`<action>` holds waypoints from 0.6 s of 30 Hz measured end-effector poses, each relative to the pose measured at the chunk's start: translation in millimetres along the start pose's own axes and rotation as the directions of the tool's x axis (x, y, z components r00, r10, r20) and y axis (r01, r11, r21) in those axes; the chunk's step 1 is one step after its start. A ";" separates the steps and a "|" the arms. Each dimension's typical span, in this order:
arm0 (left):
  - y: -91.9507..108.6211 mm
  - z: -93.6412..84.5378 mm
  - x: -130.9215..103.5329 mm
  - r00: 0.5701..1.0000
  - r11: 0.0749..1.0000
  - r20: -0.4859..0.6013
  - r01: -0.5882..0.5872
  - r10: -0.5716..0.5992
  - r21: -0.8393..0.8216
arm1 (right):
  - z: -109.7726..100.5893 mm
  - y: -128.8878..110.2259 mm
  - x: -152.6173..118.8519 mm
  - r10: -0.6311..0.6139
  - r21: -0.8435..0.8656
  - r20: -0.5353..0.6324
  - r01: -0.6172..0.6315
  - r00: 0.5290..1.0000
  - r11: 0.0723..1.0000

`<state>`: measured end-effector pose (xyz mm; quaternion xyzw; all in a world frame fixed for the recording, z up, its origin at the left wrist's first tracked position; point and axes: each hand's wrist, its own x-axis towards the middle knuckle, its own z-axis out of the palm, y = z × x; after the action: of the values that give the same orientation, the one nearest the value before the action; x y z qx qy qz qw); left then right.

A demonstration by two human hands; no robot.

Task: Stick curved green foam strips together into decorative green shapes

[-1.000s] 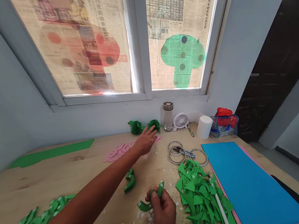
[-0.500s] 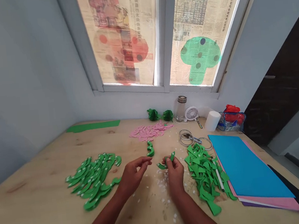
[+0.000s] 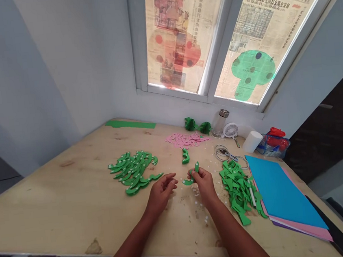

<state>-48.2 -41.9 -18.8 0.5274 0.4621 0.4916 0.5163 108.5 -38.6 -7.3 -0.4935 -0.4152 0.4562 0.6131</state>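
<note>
My right hand (image 3: pixel 206 183) pinches a curved green foam or paper piece (image 3: pixel 188 182) with white marks on it; its middle is hidden by the fingers. To the left of it, my left hand (image 3: pixel 162 191) hovers over the table with the fingers apart and nothing visible in them. A small stack of similar wavy green pieces (image 3: pixel 185 156) lies just beyond the hands. Many more wavy green pieces (image 3: pixel 137 169) with white squares overlap in a pile left of my left hand. Small white bits (image 3: pixel 206 219) are scattered below my right hand.
Green scraps (image 3: pixel 237 191) with a white pen (image 3: pixel 252 197) lie on the right, beside blue sheets (image 3: pixel 284 194). Farther back are pink cutouts (image 3: pixel 185 139), tape rings (image 3: pixel 222 153), a glass bottle (image 3: pixel 220 124), a small fan (image 3: pixel 230 130) and a white roll (image 3: pixel 252 141).
My head view has turned left and tilted, so the table's front edge now shows. The left hand's fingers have spread a little. My right hand still holds the green piece.
</note>
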 end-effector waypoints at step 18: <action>-8.3 13.0 -14.7 0.982 1.000 0.190 -0.023 0.019 0.018 | -0.8 8.8 -31.0 0.059 -0.024 0.105 -0.056 0.993 0.998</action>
<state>-36.5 -57.4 -27.4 0.5820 0.4099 0.4399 0.5475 100.5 -68.1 -18.0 -0.4867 -0.4374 0.4948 0.5718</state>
